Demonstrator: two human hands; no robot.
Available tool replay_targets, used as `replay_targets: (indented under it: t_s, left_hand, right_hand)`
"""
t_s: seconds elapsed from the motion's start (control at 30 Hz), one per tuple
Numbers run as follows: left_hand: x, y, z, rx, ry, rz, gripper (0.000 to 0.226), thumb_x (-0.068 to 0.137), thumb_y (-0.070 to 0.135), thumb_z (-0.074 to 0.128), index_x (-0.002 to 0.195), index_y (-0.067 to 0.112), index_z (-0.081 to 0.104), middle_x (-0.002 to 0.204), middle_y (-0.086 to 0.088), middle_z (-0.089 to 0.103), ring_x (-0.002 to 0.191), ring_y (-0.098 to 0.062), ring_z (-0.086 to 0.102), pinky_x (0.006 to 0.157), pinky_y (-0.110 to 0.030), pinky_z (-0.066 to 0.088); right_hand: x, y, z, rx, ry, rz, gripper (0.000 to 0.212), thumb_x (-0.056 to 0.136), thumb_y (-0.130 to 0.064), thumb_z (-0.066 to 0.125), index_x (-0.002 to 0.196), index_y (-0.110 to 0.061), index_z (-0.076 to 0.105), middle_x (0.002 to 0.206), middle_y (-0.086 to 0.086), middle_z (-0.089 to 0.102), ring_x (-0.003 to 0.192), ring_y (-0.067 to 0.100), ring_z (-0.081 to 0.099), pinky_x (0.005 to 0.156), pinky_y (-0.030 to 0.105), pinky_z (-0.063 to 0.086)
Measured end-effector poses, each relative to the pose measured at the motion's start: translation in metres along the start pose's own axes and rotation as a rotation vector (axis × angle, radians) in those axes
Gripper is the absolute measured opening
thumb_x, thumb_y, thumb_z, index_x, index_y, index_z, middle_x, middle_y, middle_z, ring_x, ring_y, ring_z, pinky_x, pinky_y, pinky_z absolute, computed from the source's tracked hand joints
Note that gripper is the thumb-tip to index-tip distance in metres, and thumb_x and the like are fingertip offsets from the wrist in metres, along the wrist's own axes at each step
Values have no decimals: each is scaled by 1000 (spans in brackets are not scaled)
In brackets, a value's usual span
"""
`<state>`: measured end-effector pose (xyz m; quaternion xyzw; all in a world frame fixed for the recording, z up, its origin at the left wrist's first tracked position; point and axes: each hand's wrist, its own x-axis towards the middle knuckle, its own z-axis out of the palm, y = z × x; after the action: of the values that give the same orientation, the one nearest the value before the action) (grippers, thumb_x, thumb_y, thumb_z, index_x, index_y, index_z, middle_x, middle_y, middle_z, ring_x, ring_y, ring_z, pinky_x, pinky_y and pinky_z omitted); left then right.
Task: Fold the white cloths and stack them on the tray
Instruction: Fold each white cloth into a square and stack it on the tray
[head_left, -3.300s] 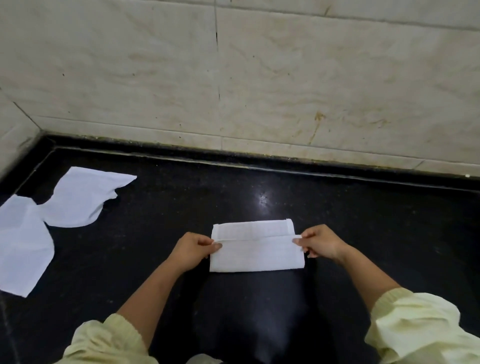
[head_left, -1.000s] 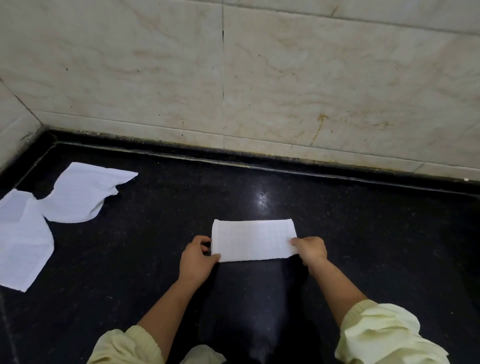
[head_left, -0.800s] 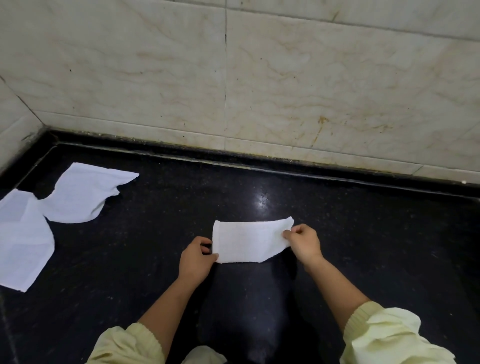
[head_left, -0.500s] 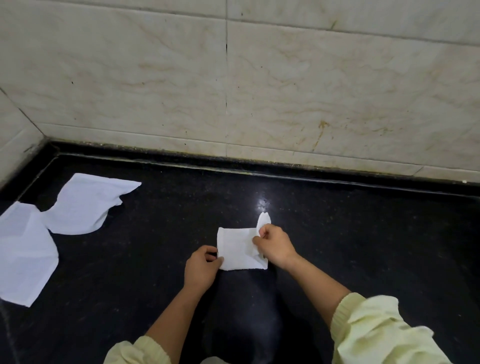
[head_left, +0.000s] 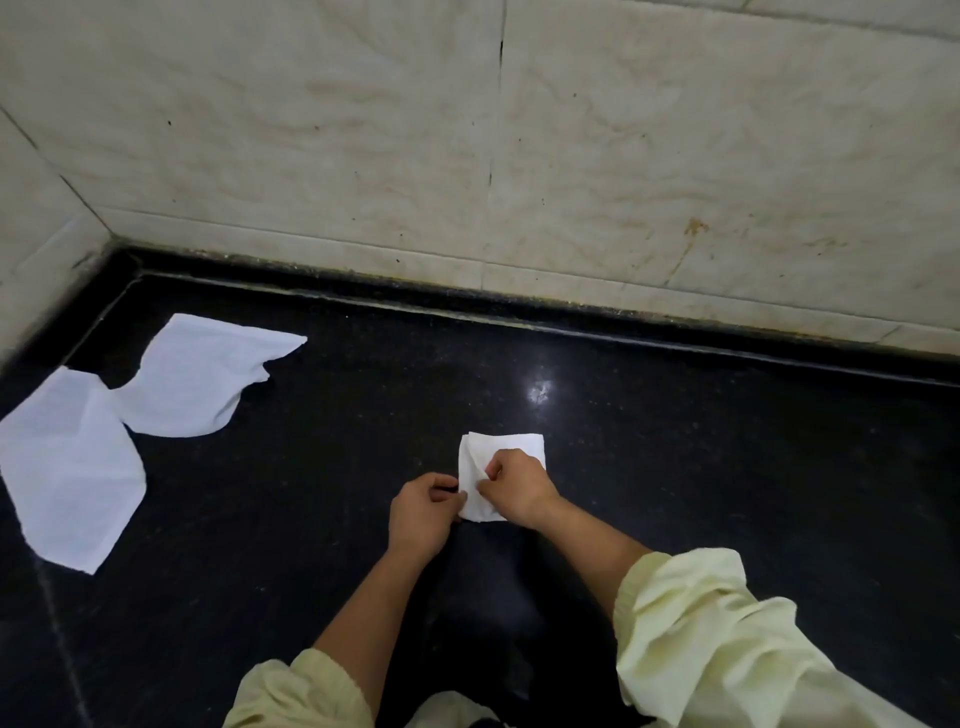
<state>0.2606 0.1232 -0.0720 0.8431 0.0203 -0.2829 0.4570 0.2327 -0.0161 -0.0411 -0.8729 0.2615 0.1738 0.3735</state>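
Note:
A small folded white cloth lies on the black stone counter just in front of me. My left hand pinches its left edge with thumb and fingertips. My right hand lies over the cloth's near half, fingers curled, pinching the folded-over layer at its left side. Two unfolded white cloths sit at the far left: one further back, the other nearer and overlapping its corner. No tray is in view.
A beige marble wall rises behind the counter and another closes the left side, meeting in a corner. A bright light glint shows on the counter just beyond the cloth. My pale yellow sleeves fill the bottom of the view.
My right hand carried the cloth's right end across to the left end, turning the long strip into a small square. My left hand held the left edge throughout.

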Motion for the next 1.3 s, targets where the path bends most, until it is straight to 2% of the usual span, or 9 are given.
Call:
replay_targets:
  t_s: [0.13, 0.27, 0.43, 0.57, 0.67, 0.77, 0.9, 1.17, 1.3]
  left_hand:
    - [1, -2, 0, -14, -8, 5, 20, 84, 18, 70, 104, 17, 69, 85, 1, 72, 74, -13, 70, 82, -38, 57]
    - [3, -4, 0, -43, -3, 7, 17, 85, 18, 69, 102, 16, 71, 84, -1, 73, 73, -16, 71, 82, -40, 58]
    - [5, 1, -3, -4, -4, -11, 23, 96, 26, 52, 89, 15, 70, 82, -1, 72, 73, -18, 69, 80, -39, 57]
    - [6, 8, -5, 49, 114, 32, 23, 93, 36, 58, 100, 15, 65, 89, 1, 70, 78, -14, 66, 70, -27, 50]
    - [5, 13, -1, 46, 108, 70, 24, 87, 31, 68, 103, 17, 60, 95, 1, 65, 83, -11, 60, 63, -18, 42]
    - [7, 13, 6, 105, 91, 92, 33, 82, 24, 73, 112, 15, 60, 106, -2, 62, 88, -12, 59, 70, -20, 42]
    - [6, 14, 12, 137, 80, 88, 39, 81, 18, 73, 116, 15, 57, 109, -5, 60, 86, -13, 58, 73, -23, 43]
    - [4, 17, 9, 172, 29, 21, 50, 81, 14, 73, 126, 13, 52, 111, -6, 61, 91, -15, 57, 76, -24, 45]
    - [7, 20, 3, 63, -13, -79, 54, 80, 10, 73, 129, 12, 51, 110, -6, 62, 98, -20, 60, 87, -31, 50]
  right_hand:
    - [3, 1, 7, 38, -8, 17, 5, 89, -19, 58, 92, -15, 57, 94, 3, 61, 86, 18, 57, 74, 29, 47]
    - [-1, 2, 10, 52, -42, -3, 20, 91, -25, 59, 103, -11, 66, 106, 5, 67, 99, 20, 62, 77, 25, 46]
    - [1, 8, -7, 211, -47, 20, 31, 92, -26, 58, 87, 3, 68, 79, 6, 64, 72, 19, 61, 78, 38, 54]
    - [2, 27, -42, 445, 99, 141, 16, 91, -10, 55, 78, -6, 65, 71, 6, 63, 58, 15, 57, 50, 22, 48]
    - [3, 49, -53, 506, 180, 274, 14, 87, -10, 56, 75, -8, 64, 75, 9, 67, 62, 18, 61, 56, 27, 50]
    - [2, 59, -47, 496, 210, 333, 9, 80, -13, 61, 73, -8, 64, 76, 11, 66, 72, 21, 61, 75, 39, 55]
    - [-1, 53, -29, 517, 159, 328, 6, 78, -12, 65, 74, -10, 60, 75, 7, 64, 74, 21, 61, 81, 44, 56]
    - [-5, 35, -16, 639, 194, 305, 17, 78, -12, 70, 71, -14, 54, 81, 3, 64, 78, 20, 59, 65, 29, 47]
    - [-11, 27, -21, 767, 149, 239, 20, 80, -8, 67, 71, -15, 50, 81, 5, 63, 74, 19, 57, 61, 28, 46]
